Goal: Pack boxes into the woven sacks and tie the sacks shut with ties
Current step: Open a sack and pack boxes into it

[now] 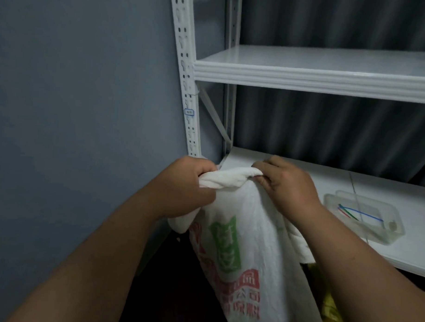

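A white woven sack (246, 253) with green and red printing hangs in front of me, its mouth bunched into a rolled band at the top. My left hand (184, 186) grips the left end of that rolled top. My right hand (285, 185) pinches the right end, fingers curled over the fabric. What the sack holds is hidden. Several coloured ties (356, 213), blue, green and red, lie in a clear plastic tray (394, 229) on the lower shelf to the right of my right hand.
A white metal rack stands ahead, with an upper shelf (315, 80) and a lower shelf (408, 254). Its perforated post (185, 70) runs beside a grey wall on the left. A dark curtain hangs behind. Something yellow (331, 309) shows under the lower shelf.
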